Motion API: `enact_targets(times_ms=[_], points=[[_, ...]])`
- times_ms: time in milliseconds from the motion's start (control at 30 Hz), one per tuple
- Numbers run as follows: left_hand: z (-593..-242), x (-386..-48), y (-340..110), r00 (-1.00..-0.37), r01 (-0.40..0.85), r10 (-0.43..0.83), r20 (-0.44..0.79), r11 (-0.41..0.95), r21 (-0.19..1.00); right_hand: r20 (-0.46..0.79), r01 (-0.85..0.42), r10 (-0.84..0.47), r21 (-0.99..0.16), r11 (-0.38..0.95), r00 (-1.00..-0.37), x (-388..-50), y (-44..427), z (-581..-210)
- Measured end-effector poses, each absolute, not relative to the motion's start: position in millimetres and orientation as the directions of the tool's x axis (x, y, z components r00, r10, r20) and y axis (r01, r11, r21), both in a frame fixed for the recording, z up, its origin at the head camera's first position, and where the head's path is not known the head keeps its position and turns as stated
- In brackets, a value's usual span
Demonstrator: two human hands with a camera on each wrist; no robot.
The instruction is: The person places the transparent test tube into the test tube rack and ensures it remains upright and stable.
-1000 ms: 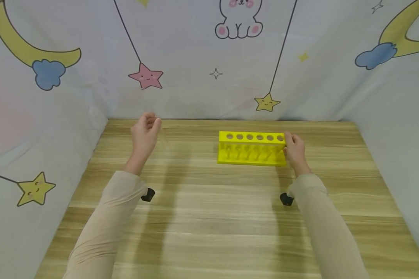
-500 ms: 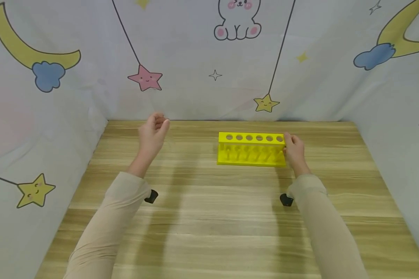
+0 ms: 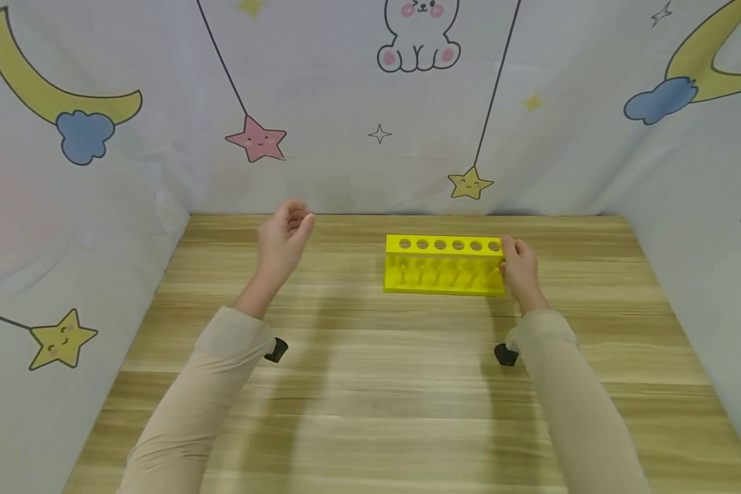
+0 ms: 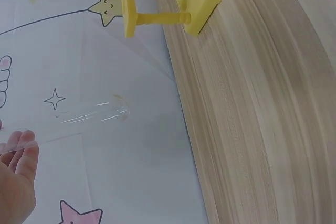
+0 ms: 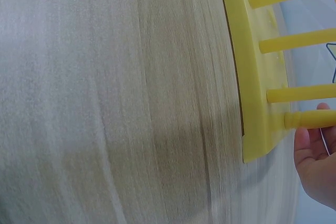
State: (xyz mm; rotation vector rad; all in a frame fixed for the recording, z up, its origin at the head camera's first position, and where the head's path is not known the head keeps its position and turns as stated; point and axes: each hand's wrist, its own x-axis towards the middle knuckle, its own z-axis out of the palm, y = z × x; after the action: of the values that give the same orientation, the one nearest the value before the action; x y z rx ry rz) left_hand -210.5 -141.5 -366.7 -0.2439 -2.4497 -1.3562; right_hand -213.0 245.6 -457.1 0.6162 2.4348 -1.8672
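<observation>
My left hand (image 3: 282,240) is raised above the table, left of the rack, and pinches a clear test tube (image 4: 89,120). The tube's rounded end points away from the fingers in the left wrist view; in the head view it is barely visible. A yellow test tube rack (image 3: 449,252) stands upright toward the back of the table. Its top plate has a row of round holes, with pegs on the base below. My right hand (image 3: 521,267) grips the rack's right end, its fingers around the end post in the right wrist view.
The wood-patterned table (image 3: 395,384) reaches to a white cloth backdrop (image 3: 333,165) printed with stars, moons and a bear. Cloth also hangs along both sides. A black piece (image 3: 276,350) shows under the left cuff and another (image 3: 506,355) by the right cuff.
My left hand has moved to the right, toward the rack, with the test tube. The right hand and the rack have stayed in place.
</observation>
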Motion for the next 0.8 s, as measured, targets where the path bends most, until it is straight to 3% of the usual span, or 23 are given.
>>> enact_targets(times_ms=[800], points=[[-369.3,-202.4,-107.4,-0.919,0.374,0.049,0.391,0.422,0.826,-0.228,0.286,0.302,-0.945,0.161,-0.925,-213.5,245.6,-464.2]])
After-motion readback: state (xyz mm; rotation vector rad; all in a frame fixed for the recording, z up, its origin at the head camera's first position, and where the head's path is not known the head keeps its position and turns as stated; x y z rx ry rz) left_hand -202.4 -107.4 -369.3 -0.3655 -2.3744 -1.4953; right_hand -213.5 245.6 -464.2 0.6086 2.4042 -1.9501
